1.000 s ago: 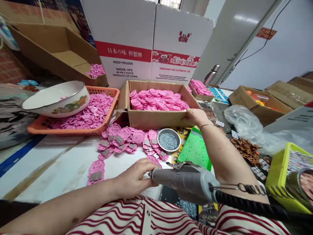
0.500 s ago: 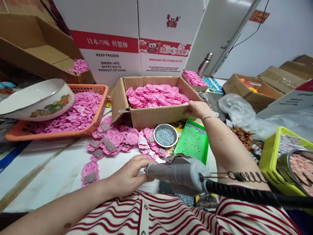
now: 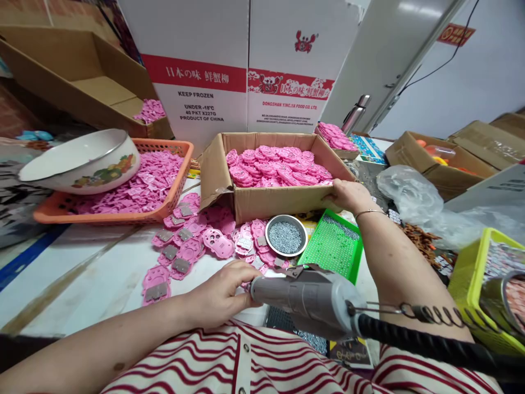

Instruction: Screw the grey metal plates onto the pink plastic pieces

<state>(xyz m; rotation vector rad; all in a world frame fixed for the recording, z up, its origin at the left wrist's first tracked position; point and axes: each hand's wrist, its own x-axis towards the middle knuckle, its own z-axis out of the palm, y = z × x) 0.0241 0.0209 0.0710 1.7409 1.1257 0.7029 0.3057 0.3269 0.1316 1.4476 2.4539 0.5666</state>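
Note:
My right hand [image 3: 351,196] is closed over the front right corner of an open cardboard box [image 3: 283,203], its fingers on the front wall. The box holds a heap of pink plastic casings [image 3: 279,166]. My left hand [image 3: 223,293] is low in front of me, thumb and fingers curled around the tip of a grey electric screwdriver [image 3: 303,295], which hangs sideways on a coiled spring. Whatever lies between those fingers is hidden. Beyond this hand, pink casings with metal plates [image 3: 184,246] are spread on the table, beside a round metal bowl of small screws [image 3: 286,236].
A green perforated tray [image 3: 330,249] lies right of the bowl. At left, an orange basket [image 3: 182,169] of pink parts carries a white enamel basin [image 3: 82,167]. A yellow basket [image 3: 471,284] stands at far right. Behind the box rises a white printed carton [image 3: 205,33].
The whole scene has shifted slightly right in view as the head turned. My right hand stays at the box corner and my left hand stays by the screwdriver tip.

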